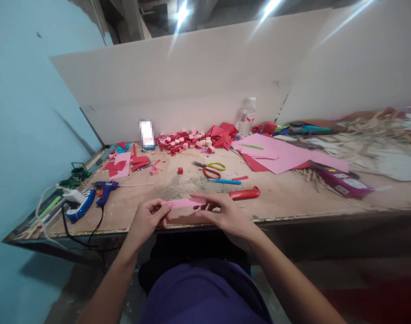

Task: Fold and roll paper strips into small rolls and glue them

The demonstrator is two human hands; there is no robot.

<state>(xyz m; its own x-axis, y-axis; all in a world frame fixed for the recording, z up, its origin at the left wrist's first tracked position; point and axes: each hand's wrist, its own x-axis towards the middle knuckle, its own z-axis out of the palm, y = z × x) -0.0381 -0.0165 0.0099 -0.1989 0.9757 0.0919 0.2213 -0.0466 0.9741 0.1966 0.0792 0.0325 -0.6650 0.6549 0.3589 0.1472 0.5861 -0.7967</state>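
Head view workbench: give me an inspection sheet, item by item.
Surface: wooden table, with fine scraps scattered across the middle.
Job's things: pink paper strip, held above the near edge.
Clutter: scissors, blue pen, red cutter, pile of red and pink blocks, pink sheets, bottle, purple packet, wooden sticks.
Hands: left hand and right hand each pinch one end of the strip.
Cables: black cable runs from the blue glue gun over the near edge.
Surroundings: white boards behind the table, pale blue wall on the left.
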